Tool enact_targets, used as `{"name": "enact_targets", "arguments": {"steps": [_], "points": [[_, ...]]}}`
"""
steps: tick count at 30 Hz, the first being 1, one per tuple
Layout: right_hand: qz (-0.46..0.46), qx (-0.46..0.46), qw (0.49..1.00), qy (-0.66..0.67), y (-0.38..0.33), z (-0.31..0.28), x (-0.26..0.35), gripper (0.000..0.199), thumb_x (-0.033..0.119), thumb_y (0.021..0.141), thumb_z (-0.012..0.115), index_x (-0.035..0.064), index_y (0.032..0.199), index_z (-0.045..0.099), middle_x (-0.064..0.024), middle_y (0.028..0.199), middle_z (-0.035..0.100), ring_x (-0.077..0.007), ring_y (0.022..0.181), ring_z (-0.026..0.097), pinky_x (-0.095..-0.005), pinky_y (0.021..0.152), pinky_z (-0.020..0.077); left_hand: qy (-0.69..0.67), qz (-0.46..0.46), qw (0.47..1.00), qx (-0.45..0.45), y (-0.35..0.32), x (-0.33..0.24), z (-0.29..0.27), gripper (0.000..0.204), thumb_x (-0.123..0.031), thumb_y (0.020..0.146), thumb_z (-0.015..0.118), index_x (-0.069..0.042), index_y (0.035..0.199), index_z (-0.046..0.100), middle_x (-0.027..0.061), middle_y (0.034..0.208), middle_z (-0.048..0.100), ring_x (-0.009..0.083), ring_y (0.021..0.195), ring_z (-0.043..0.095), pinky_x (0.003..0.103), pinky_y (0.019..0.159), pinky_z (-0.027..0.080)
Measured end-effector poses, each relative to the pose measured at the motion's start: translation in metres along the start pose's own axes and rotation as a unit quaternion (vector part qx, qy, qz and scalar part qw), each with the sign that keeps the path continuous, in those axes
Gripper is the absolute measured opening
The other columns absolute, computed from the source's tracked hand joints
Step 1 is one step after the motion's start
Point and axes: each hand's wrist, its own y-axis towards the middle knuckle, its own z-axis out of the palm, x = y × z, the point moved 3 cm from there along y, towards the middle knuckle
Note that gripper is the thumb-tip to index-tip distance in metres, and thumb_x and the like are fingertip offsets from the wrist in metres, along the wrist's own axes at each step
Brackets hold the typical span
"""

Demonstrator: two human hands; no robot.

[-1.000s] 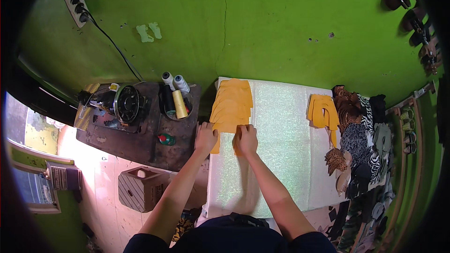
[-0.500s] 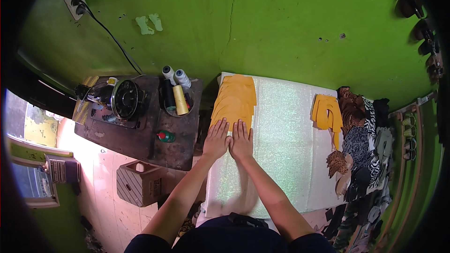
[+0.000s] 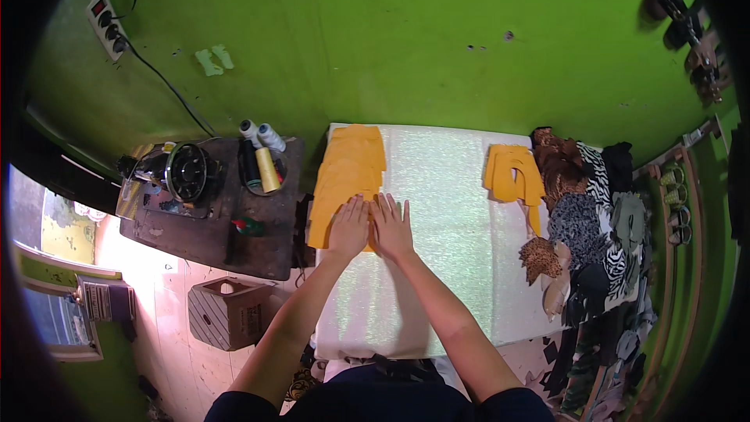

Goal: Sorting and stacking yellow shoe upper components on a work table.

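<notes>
A row of overlapping yellow-orange cut fabric pieces (image 3: pixel 348 160) runs down the left edge of the pale, shimmering sheet (image 3: pixel 437 227) covering the table. On the near end of that row lies my left hand (image 3: pixel 349 227), palm down with its fingers stretched out. Close beside it, my right hand (image 3: pixel 392 225) rests flat at the row's right edge, fingers spread. Neither hand grips anything. What lies directly beneath the palms is hidden. More yellow-orange pieces (image 3: pixel 512 176), some curved, form a separate pile at the sheet's far right.
Left of the table stands a dark worktable (image 3: pixel 266 254) with a sewing machine (image 3: pixel 172 176), thread cones (image 3: pixel 268 172) and a green bottle (image 3: pixel 250 226). Patterned fabric pieces (image 3: pixel 578 227) crowd the right side. A box (image 3: pixel 226 316) sits on the floor; a green wall (image 3: pixel 351 47) rises behind.
The view has swung, so the scene sits further left. Yellow-orange fabric now reaches nearer to me, showing beside my left hand. Both hands stay flat, with my right fingers spread wider.
</notes>
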Motion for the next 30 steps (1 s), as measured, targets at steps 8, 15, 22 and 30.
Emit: {"name": "enact_targets", "arguments": {"steps": [8,15,22,30], "points": [[0.040,-0.030,0.998,-0.024,-0.043,-0.073,-0.131,0.017,0.013,0.071,0.054,0.0078,0.087,0.057,-0.0083,0.077,0.057,-0.0262,0.076,0.054,-0.0395,0.082,0.0395,-0.111,0.123,0.985,-0.039,0.060,-0.160,-0.002,0.014,-0.009,0.070,0.051,-0.003,0.082,0.058,0.0094,0.086,0.056,0.0219,0.086,0.054,0.033,0.075,0.042],[0.084,-0.154,0.980,-0.094,-0.075,-0.166,-0.247,0.025,0.011,0.074,0.056,0.0014,0.097,0.055,-0.0165,0.096,0.051,-0.0323,0.094,0.048,-0.0413,0.083,0.0369,-0.094,0.170,0.971,-0.137,0.124,-0.257,-0.012,0.036,-0.005,0.074,0.048,-0.002,0.109,0.049,0.0122,0.112,0.052,0.0239,0.101,0.051,0.034,0.083,0.042],[0.096,0.012,0.986,-0.135,-0.083,-0.175,-0.311,0.037,0.017,0.080,0.050,0.0032,0.114,0.050,-0.0147,0.122,0.046,-0.0274,0.117,0.039,-0.0456,0.100,0.0254,-0.017,0.079,0.995,-0.062,0.149,-0.282,0.019,0.035,-0.006,0.076,0.048,-0.001,0.111,0.051,0.0145,0.118,0.051,0.0235,0.106,0.051,0.033,0.085,0.044],[0.045,-0.038,0.995,-0.083,-0.078,-0.193,-0.308,0.036,0.018,0.082,0.048,0.0011,0.114,0.050,-0.0138,0.117,0.052,-0.0246,0.113,0.046,-0.0430,0.100,0.0261,0.006,0.069,0.993,-0.096,0.144,-0.290,-0.015,0.031,-0.010,0.076,0.050,-0.001,0.105,0.056,0.0111,0.113,0.055,0.0208,0.105,0.052,0.033,0.088,0.041]]}}
